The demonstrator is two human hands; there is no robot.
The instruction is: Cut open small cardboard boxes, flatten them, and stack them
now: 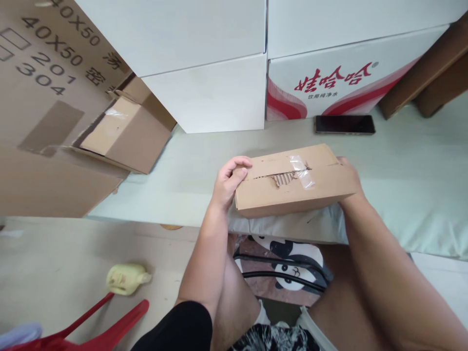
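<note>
A brown cardboard box (263, 195) lies between my hands at the front edge of the cloth-covered surface (212, 151). Its top has a torn seam with corrugated board showing, and clear tape crosses that seam. My left hand (230, 181) grips the left end, thumb on top and fingers curled over the far corner. At the right end, my right hand (351, 180) holds the box from the side; most of its fingers are hidden behind the cardboard.
White boxes (219, 97) are stacked behind, one with red lettering. A dark phone (344, 125) lies before them. Cardboard boxes (124, 129) stand at left, and brown cardboard (420, 68) at right. A yellow bottle (126, 279) and red chair parts (120, 321) are below left.
</note>
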